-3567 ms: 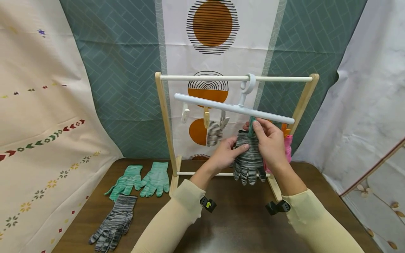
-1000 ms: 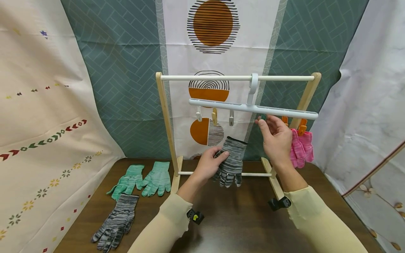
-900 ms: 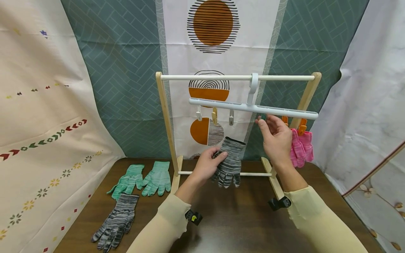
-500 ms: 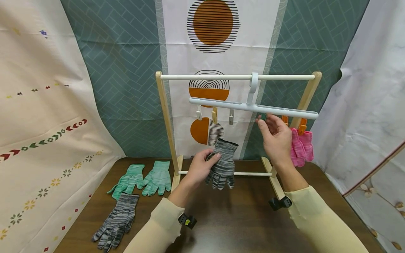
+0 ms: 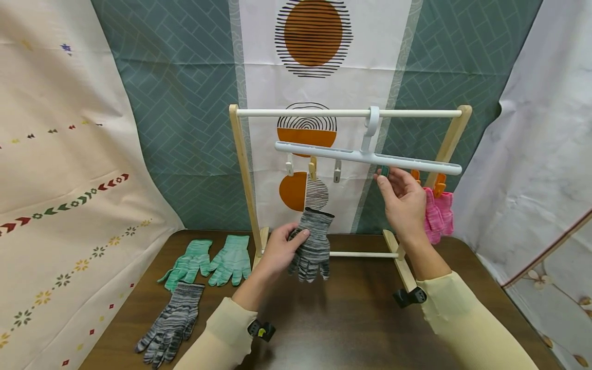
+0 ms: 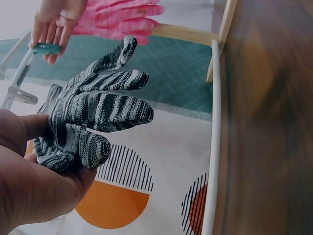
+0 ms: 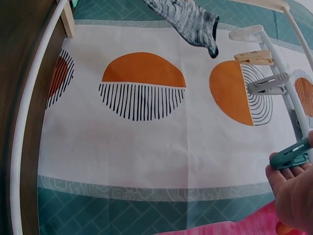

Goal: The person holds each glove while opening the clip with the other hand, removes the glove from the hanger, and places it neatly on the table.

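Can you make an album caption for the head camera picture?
Left hand holds a gray striped glove; right hand pinches a green clip.

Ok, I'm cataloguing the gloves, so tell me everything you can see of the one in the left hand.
The glove looks like soft knit fabric, streaked in black, grey and white, with a dark edge around its cuff. It hangs above the table, cuff up and fingers pointing down, slightly tilted. The left hand pinches it at one side, thumb across the front. Nothing else appears to touch it, and no clip is on it. The head view shows it partly covering the rack's lower bar.
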Demonstrator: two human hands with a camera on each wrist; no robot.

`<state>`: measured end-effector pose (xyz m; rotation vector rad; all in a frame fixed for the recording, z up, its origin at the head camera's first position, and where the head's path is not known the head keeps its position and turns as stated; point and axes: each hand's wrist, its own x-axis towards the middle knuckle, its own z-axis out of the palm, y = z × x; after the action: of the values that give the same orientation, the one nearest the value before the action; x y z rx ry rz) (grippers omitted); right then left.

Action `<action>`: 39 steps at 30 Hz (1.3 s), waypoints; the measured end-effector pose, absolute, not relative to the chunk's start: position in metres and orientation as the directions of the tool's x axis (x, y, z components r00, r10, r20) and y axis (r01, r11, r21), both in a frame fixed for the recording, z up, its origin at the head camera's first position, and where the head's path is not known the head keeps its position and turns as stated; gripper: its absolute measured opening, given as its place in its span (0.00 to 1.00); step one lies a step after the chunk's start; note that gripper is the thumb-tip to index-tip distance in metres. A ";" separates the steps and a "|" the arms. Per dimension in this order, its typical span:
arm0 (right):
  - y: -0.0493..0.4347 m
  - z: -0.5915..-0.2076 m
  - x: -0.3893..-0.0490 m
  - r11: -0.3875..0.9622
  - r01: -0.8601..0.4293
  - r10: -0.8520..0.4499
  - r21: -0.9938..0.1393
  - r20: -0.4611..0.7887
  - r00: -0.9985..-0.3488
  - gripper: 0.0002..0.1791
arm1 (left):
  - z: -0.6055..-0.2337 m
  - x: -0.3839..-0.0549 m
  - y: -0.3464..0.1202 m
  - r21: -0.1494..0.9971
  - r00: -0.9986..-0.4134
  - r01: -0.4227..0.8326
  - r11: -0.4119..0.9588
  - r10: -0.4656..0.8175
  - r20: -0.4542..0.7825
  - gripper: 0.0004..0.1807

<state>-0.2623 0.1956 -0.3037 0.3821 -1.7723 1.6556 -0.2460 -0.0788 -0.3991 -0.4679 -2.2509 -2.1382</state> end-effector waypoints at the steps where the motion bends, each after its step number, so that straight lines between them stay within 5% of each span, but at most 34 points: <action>1: 0.196 -0.304 -0.262 0.149 -0.628 0.226 -0.764 0.644 -0.731 0.20 | -0.400 -0.246 -0.081 0.976 -0.957 0.214 0.032 0.207 0.203 0.16; 39: 0.199 -0.309 -0.255 0.250 -0.585 0.219 -0.771 0.634 -0.742 0.22 | -0.420 -0.225 -0.142 0.975 -0.990 0.142 0.170 0.043 0.137 0.15</action>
<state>-0.2552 0.1986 -0.3089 0.3337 -1.8666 1.5617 -0.2247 -0.1423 -0.4196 -0.1857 -2.3421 -1.9663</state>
